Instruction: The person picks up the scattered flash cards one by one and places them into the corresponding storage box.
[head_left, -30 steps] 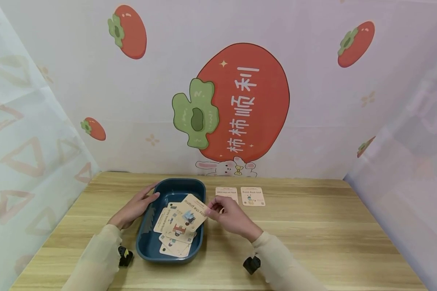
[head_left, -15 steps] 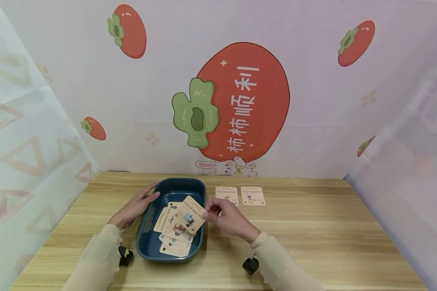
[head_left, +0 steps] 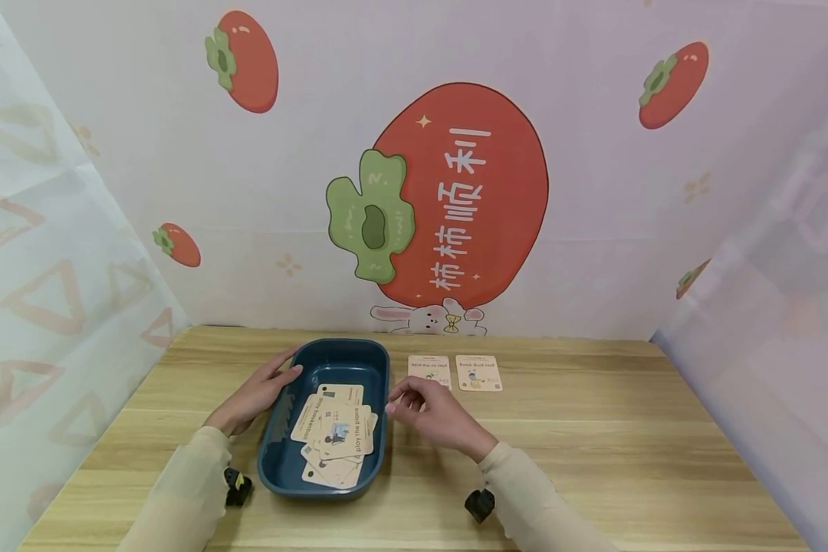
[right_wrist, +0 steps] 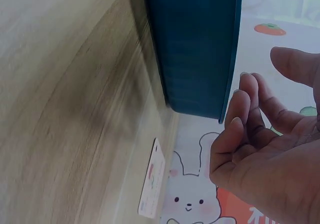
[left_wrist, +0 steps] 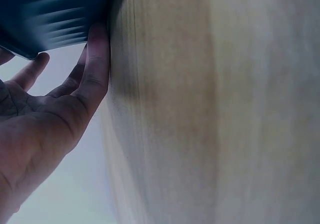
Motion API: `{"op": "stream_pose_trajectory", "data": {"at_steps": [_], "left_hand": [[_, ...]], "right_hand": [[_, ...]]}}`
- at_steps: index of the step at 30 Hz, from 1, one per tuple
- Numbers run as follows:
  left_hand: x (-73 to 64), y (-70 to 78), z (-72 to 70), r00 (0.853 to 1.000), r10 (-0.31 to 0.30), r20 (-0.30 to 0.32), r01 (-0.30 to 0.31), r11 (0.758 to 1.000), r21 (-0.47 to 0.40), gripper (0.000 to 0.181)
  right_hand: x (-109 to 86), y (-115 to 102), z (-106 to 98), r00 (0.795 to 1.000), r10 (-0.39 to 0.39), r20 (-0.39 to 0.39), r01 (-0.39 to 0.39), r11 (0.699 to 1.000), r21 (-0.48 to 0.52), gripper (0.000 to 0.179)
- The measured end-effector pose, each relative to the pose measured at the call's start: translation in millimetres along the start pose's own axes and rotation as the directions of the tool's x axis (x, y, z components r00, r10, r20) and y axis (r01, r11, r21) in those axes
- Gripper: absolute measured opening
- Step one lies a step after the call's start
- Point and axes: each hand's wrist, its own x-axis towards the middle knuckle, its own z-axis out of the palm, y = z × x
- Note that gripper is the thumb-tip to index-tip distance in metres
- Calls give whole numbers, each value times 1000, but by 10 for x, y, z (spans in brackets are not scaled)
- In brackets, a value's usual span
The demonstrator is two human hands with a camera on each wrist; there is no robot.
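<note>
In the head view, my left hand [head_left: 258, 392] rests against the far left side of a dark blue plastic bin [head_left: 269, 468], its thumb at the rim. The left wrist view shows long, loosely extended fingers touching the ribbed outer wall. Several cream picture cards lie overlapping inside the bin. On top is the "play the piano" card [head_left: 348, 431], partly covering the "play basketball" card [head_left: 308, 418]. My right hand [head_left: 431, 410] hovers just beyond the bin's right rim, holding nothing. Its fingers are loosely bent, and the right wrist view shows the thumb [right_wrist: 295, 64] standing apart from them.
Two more cards lie side by side on the wooden table [head_left: 593, 460] behind my right hand: a "play on the slide" card [head_left: 428, 368] and a "play ping-pong" card [head_left: 479, 373]. A white backdrop with printed persimmons [head_left: 483, 192] rises behind the table.
The "play the piano" card has left my right fingers and dropped onto the pile, turned to lie sideways. My right hand stays near the rim. The left hand and the bin have not moved.
</note>
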Motion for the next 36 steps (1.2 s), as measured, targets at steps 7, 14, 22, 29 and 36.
{"op": "stream_pose_trajectory", "data": {"at_steps": [7, 14, 22, 29, 36], "left_hand": [[-5, 4, 3, 1000, -3, 1, 3, 1000, 6, 65], [-7, 4, 4, 1000, 0, 0, 0, 1000, 8, 65], [5, -15, -9, 1000, 13, -1, -13, 1000, -2, 65], [8, -18, -10, 1000, 14, -4, -14, 1000, 1, 66], [13, -20, -9, 1000, 11, -8, -11, 1000, 7, 65]], "right_hand": [[-7, 52, -78, 1000, -6, -22, 5, 999, -36, 21], [-30, 162, -195, 999, 10, -50, -13, 998, -66, 22], [-50, 289, -333, 995, -3, -97, -7, 995, -95, 19], [-51, 424, -457, 991, 22, -135, -37, 993, -109, 16], [-41, 530, -603, 983, 63, -174, -88, 986, -140, 16]]}}
